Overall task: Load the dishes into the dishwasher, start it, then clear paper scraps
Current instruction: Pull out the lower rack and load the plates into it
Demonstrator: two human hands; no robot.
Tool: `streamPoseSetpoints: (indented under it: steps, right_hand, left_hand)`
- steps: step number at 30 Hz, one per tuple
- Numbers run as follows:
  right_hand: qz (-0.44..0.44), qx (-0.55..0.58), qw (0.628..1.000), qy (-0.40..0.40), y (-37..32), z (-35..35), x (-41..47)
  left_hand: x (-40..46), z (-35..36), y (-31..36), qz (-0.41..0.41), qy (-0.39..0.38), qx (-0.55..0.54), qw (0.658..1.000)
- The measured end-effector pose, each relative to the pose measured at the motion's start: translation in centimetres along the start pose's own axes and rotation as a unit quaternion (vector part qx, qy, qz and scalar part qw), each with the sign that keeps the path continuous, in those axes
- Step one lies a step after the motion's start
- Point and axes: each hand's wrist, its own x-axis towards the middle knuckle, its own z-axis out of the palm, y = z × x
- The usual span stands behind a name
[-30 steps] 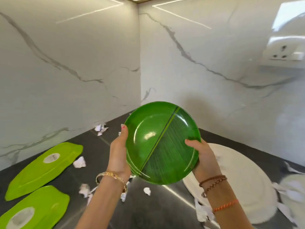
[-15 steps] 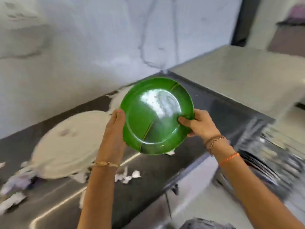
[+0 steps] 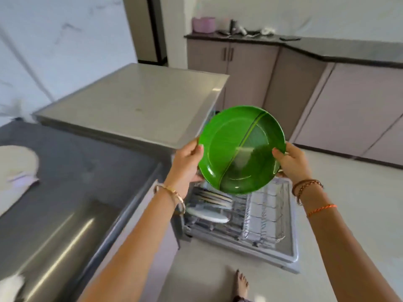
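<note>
The plate (image 3: 241, 149) is pinched at opposite rims by left hand (image 3: 187, 164) and right hand (image 3: 293, 162), tilted, probably for slotting into the rack (image 3: 268, 210).

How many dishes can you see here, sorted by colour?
Green: 1, the plate held in both hands (left, right).
White: 2, a platter on the counter and a plate in the rack.
Total: 3; other racked dishes are too blurred to count.
</note>
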Motion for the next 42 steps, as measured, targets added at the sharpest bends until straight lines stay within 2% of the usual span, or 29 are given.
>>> streamPoseSetpoints:
  steps: [3,5,9,11,12,16,22,27,31,35,39,42]
  right_hand:
    - [0.052,0.0,0.999,-0.01,1.6,-3.2,4.7]
    - [0.119,0.009,0.992,-0.03,2.4,-4.5,7.7]
    - [0.225,0.167,0.957,-0.078,3.5,-4.8,13.7]
    - [0.254,0.211,0.94,-0.089,4.2,-3.8,15.9]
    - [0.268,0.233,0.931,-0.084,4.6,-3.1,17.2]
    - [0.307,0.317,0.897,-0.038,6.3,-0.7,21.3]
    - [0.341,0.384,0.857,0.052,9.9,0.9,25.3]
    - [0.369,0.39,0.837,0.104,15.0,0.3,27.8]
    - [0.419,0.364,0.823,0.121,20.6,0.6,29.2]
    - [0.463,0.372,0.791,0.142,27.2,1.7,30.9]
    - [0.483,0.329,0.801,0.124,32.5,3.1,32.6]
    - [0.483,0.277,0.826,0.088,35.4,4.2,33.9]
  left_hand:
    - [5.6,5.1,-0.2,0.026,-0.03,0.03,0.999]
    - [9.4,7.6,-0.6,0.038,-0.036,0.053,0.997]
    - [16.1,9.7,-2.7,0.033,-0.003,0.12,0.992]
    - [18.5,10.1,-4.2,-0.027,-0.012,0.131,0.991]
    - [19.6,10.3,-4.8,-0.07,-0.018,0.099,0.992]
    - [23.7,11.4,-6.7,-0.18,0.015,-0.109,0.978]
    - [29.7,13.0,-11.6,-0.266,0.028,-0.093,0.959]
    - [32.8,15.5,-15.2,-0.348,0.045,-0.073,0.934]
    - [34.8,16.2,-20.2,-0.406,0.013,-0.024,0.914]
    - [36.5,16.9,-27.0,-0.433,0.057,0.011,0.899]
    - [37.3,16.9,-32.7,-0.459,0.073,0.023,0.885]
    - [38.4,16.3,-35.9,-0.469,0.078,0.052,0.878]
